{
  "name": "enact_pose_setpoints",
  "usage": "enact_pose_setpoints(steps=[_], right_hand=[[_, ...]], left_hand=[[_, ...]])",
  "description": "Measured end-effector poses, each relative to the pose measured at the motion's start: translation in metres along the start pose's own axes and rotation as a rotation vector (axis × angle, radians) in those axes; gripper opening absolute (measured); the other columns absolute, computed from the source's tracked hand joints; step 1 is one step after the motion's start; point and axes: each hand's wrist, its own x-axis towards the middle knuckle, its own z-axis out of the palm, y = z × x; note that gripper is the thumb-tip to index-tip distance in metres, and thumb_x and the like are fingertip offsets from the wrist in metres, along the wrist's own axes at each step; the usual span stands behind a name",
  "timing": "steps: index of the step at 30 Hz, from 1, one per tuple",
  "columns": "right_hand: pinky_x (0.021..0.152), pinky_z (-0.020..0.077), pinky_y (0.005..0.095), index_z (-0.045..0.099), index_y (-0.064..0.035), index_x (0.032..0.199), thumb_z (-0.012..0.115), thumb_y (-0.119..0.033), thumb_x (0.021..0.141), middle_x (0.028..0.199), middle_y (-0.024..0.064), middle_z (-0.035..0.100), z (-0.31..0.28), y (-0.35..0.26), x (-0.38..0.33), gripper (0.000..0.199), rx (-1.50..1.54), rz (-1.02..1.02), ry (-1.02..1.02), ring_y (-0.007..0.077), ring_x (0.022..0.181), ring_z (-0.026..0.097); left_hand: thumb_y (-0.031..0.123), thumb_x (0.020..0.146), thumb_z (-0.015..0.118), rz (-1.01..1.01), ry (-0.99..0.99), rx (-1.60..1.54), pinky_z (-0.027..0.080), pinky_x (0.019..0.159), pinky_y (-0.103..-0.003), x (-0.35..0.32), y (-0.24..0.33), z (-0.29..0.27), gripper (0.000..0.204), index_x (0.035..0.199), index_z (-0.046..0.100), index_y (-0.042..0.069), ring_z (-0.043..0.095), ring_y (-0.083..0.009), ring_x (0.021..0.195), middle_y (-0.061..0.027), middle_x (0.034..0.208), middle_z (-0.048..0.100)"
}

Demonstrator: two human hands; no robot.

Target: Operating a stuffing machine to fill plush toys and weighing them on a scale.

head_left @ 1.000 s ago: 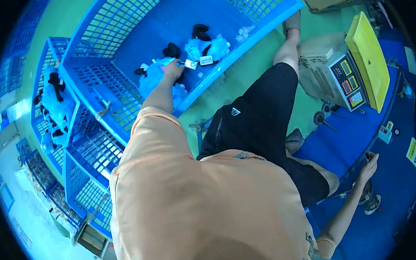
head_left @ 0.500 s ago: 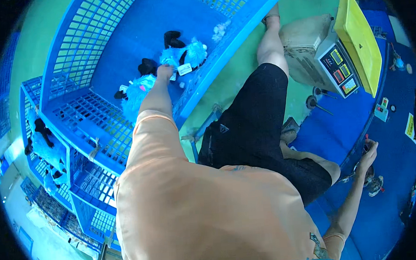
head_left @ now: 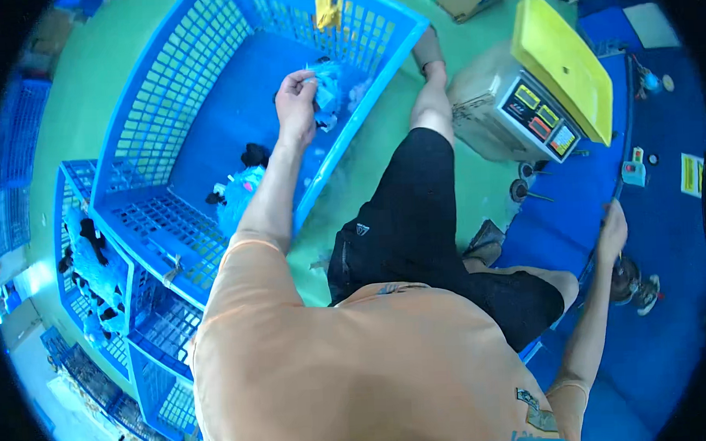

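My left hand (head_left: 295, 105) reaches into a large blue plastic crate (head_left: 331, 162), its fingers pinched on a shaggy light-blue plush toy (head_left: 327, 86) that hangs by the far wall. A pale tag dangles below this toy. Closer to me in the crate, partly behind my left forearm, lies another blue plush toy (head_left: 238, 198) with black parts. My right hand (head_left: 613, 229) is at the edge of the dark blue table (head_left: 652, 215) on the right. Its fingers are blurred and mostly turned away. Beside its wrist is a dark metal device (head_left: 626, 279).
A scale (head_left: 538, 122) with a yellow pan (head_left: 567, 69) stands at the far right. More blue plush toys (head_left: 99, 267) fill a second crate at left. Yellow cloth (head_left: 326, 7) hangs on the crate's far rim. A small switch box (head_left: 634, 171) sits on the table.
My left hand has moved farther into the crate, lifting the blue plush toy with it. My right hand has shifted away from the metal device along the table edge. The whole view has turned slightly.
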Motion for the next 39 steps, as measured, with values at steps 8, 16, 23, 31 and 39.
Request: enact_pose_setpoints(steps=[8,16,23,31,39], right_hand=[[0.082,0.0508,0.0326,0.059,-0.0079,0.129,0.072,-0.002,0.077,0.114,0.0092,0.067,0.015,-0.262,-0.068,0.054,0.805,-0.463,-0.193,0.0210,0.094,0.065],[0.066,0.0533,0.0343,0.054,-0.0029,0.126,0.062,-0.010,0.091,0.094,0.0094,0.066,0.029,-0.226,-0.086,0.037,1.133,-0.263,-0.125,0.0217,0.074,0.064],[0.064,0.0523,0.0324,0.059,-0.0021,0.120,0.047,-0.022,0.103,0.087,0.0060,0.064,0.011,-0.140,-0.068,0.028,1.318,0.246,-0.191,0.0167,0.070,0.061],[0.059,0.0485,0.0287,0.060,-0.0032,0.119,0.043,-0.025,0.105,0.087,0.0079,0.063,0.041,-0.069,-0.061,0.031,1.194,0.127,-0.030,0.0146,0.065,0.056],[0.068,0.0441,0.0282,0.058,-0.0004,0.126,0.041,-0.013,0.101,0.098,0.0103,0.065,0.030,0.041,-0.099,0.033,1.160,0.182,0.476,0.0151,0.077,0.055]], left_hand=[[0.001,0.091,0.064,0.508,-0.442,0.217,0.048,0.071,-0.026,-0.187,0.127,0.144,0.012,0.102,0.065,0.004,0.056,-0.0112,0.078,-0.0031,0.091,0.065],[-0.002,0.077,0.069,1.119,-0.770,0.471,0.049,0.088,-0.033,-0.283,0.099,0.193,0.025,0.102,0.066,0.003,0.063,-0.0237,0.090,-0.0086,0.102,0.068],[0.017,0.088,0.072,0.302,-0.648,0.485,0.048,0.091,-0.031,-0.242,0.059,0.226,0.036,0.118,0.063,-0.002,0.064,-0.0217,0.090,-0.0124,0.102,0.069],[0.020,0.096,0.062,-0.092,-1.152,0.533,0.048,0.072,-0.024,-0.245,-0.027,0.309,0.025,0.112,0.068,0.001,0.058,-0.0105,0.074,-0.0052,0.086,0.068],[0.014,0.087,0.065,0.772,-1.209,0.546,0.053,0.067,-0.042,-0.368,-0.029,0.383,0.031,0.115,0.060,0.001,0.068,-0.0341,0.074,-0.0178,0.094,0.071]])
